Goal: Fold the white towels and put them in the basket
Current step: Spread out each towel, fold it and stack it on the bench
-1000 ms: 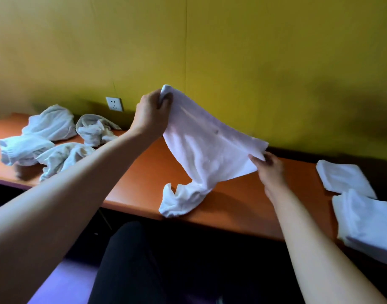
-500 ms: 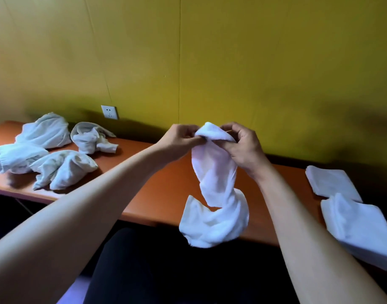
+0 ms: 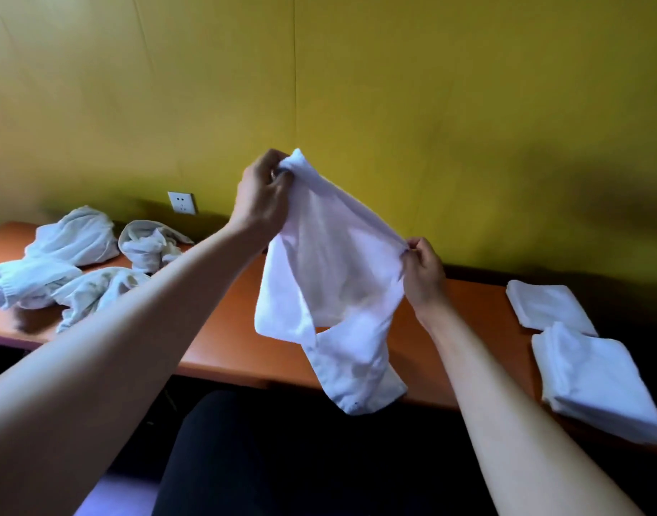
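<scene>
— Where's the limp white cloth towel (image 3: 330,277)?
— Held up over the orange wooden table (image 3: 222,329), left hand (image 3: 261,197) gripping its top corner, right hand (image 3: 423,271) pinching the right corner lower down.

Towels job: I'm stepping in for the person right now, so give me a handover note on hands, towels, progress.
Left hand grips one corner of the held towel up high; right hand pinches another corner lower; the towel hangs unfolded over the table.
Done: two folded towel stacks at the table's right end.
Left: fold this towel and the crumpled towels on the left. No basket in view, so nothing is shown binned.
</scene>
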A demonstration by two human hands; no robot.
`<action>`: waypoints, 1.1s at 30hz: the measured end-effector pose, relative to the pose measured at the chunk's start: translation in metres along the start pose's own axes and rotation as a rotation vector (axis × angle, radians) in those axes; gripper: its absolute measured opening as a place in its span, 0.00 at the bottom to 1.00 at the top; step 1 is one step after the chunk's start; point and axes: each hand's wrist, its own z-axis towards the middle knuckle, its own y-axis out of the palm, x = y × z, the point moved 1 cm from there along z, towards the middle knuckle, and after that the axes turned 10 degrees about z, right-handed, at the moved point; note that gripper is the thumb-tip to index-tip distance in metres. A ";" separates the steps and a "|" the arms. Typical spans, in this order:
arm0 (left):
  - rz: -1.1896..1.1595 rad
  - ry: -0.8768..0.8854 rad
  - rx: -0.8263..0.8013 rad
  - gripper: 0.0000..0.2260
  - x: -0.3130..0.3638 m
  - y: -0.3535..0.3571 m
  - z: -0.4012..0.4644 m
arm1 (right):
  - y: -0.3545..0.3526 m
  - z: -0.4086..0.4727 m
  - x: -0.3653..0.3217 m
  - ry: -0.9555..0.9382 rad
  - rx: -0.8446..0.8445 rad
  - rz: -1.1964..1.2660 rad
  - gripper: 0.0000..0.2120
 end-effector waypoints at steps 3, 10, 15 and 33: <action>0.100 -0.047 0.163 0.07 -0.001 -0.021 0.008 | 0.001 -0.008 -0.023 -0.101 -0.170 -0.056 0.10; 0.157 0.022 0.350 0.07 0.013 -0.076 0.009 | -0.051 -0.023 0.013 -0.073 -0.041 -0.852 0.07; 0.187 0.022 0.300 0.08 0.005 -0.092 -0.010 | -0.085 -0.036 0.029 0.073 0.102 -0.964 0.09; 0.505 -0.483 0.302 0.10 -0.165 -0.068 -0.050 | -0.126 -0.025 0.073 0.154 0.404 -0.740 0.16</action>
